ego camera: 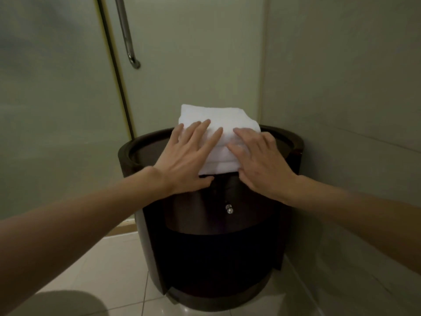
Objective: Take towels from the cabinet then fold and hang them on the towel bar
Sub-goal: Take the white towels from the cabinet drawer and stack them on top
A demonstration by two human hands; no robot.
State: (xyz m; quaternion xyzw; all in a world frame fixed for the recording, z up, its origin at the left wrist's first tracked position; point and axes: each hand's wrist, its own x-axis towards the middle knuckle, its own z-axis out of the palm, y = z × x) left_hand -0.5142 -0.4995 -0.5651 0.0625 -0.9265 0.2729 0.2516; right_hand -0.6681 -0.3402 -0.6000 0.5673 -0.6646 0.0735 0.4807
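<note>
2 hands: left hand (182,158), right hand (262,163) flat on 1 towel stack (218,124).

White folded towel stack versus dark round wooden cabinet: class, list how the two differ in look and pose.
The white folded towel stack is soft and layered; the dark round wooden cabinet is rigid and curved. The stack lies on the cabinet's top; the cabinet stands on the tiled floor.
</note>
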